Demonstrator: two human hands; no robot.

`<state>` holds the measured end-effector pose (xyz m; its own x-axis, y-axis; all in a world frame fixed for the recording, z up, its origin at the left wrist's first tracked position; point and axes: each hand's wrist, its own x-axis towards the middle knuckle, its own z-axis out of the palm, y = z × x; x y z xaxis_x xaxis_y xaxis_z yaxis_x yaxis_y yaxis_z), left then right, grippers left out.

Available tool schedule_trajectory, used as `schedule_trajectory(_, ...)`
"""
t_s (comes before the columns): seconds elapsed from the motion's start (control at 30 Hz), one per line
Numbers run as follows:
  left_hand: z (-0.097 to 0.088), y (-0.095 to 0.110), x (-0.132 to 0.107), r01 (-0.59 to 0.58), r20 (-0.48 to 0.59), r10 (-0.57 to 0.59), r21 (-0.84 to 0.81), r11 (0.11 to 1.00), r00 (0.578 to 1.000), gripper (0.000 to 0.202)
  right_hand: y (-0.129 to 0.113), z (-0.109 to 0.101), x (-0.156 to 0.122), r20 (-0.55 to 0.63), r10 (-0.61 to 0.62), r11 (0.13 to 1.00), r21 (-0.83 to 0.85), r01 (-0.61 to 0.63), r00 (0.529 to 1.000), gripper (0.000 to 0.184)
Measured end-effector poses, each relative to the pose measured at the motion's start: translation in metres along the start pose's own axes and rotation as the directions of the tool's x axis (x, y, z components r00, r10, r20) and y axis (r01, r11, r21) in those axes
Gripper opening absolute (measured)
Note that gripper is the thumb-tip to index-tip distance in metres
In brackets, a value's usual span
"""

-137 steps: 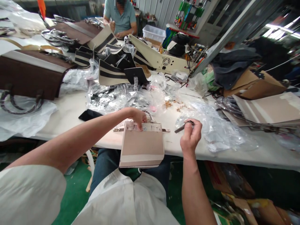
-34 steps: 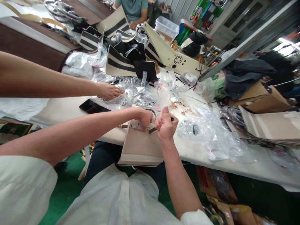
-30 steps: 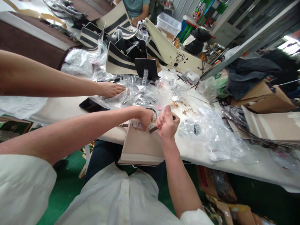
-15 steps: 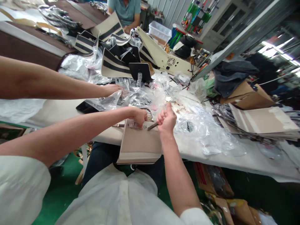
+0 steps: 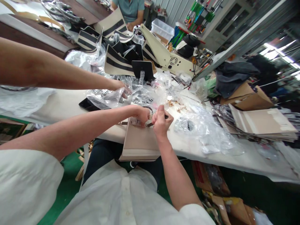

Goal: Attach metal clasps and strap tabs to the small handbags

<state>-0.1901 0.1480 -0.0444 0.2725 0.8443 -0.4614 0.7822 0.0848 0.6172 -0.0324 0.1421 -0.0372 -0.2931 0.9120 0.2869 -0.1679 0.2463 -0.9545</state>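
A flat beige bag (image 5: 140, 142) rests at the table's front edge, its lower part overhanging my lap. My left hand (image 5: 142, 115) is closed at its far edge, fingers curled down beside a clear film patch. Just behind them shows a dark curved piece like a handle, partly hidden. In the fist of my right hand (image 5: 162, 122), thumb up, is a slim rod-shaped tool (image 5: 149, 124). Its tip points toward my left fingers at the bag's edge; I cannot tell whether it touches.
From the left, another person's hand (image 5: 120, 87) reaches into clear plastic bags (image 5: 142, 93). Small gold-coloured parts (image 5: 181, 109) lie right of centre. Striped panels (image 5: 119, 62) and a cream machine (image 5: 164, 56) stand behind. Stacked beige panels (image 5: 264, 120) lie at right.
My right hand has moved left, closer to my left hand, and less of the tool shows. The other person's hand has shifted slightly right over the plastic.
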Motion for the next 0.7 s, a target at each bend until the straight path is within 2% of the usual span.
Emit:
schedule_trajectory(0.17, 0.002, 0.002, -0.001, 0.020, 0.010, -0.020, -0.047, 0.999, 1.000, 0.024, -0.007, 0.002, 0.029, 0.001, 0.172, 0.973, 0.154, -0.170, 0.985, 0.078)
schedule_trajectory(0.27, 0.002, 0.000, 0.000, 0.020, 0.010, -0.019, -0.020, 1.000, 1.000, 0.023, -0.008, 0.008, 0.046, -0.020, 0.240, 0.961, 0.147, -0.235, 0.970, 0.080)
schedule_trajectory(0.37, 0.002, 0.000, 0.000, 0.018, 0.001, -0.018, 0.027, 0.999, 1.000, 0.021, -0.004, 0.016, 0.054, 0.034, 0.300, 0.946, 0.115, -0.302, 0.953, 0.079)
schedule_trajectory(0.43, 0.002, 0.000, -0.002, 0.006, 0.003, -0.006, 0.009, 1.000, 1.000, 0.022, -0.002, 0.019, 0.056, 0.060, 0.315, 0.943, 0.090, -0.319, 0.947, 0.078)
schedule_trajectory(0.53, 0.003, 0.000, -0.007, -0.014, 0.010, 0.015, -0.102, 0.995, 1.000, 0.024, 0.000, 0.019, 0.054, 0.067, 0.311, 0.947, 0.061, -0.315, 0.948, 0.077)
schedule_trajectory(0.63, 0.004, -0.002, -0.007, -0.012, 0.020, 0.016, -0.201, 0.979, 1.000, 0.029, -0.001, 0.016, 0.047, 0.054, 0.279, 0.956, 0.078, -0.283, 0.959, 0.076)
schedule_trajectory(0.7, 0.004, -0.005, -0.005, -0.001, 0.036, 0.009, -0.211, 0.977, 0.999, 0.029, -0.003, 0.013, 0.037, 0.032, 0.237, 0.964, 0.115, -0.239, 0.971, 0.077)
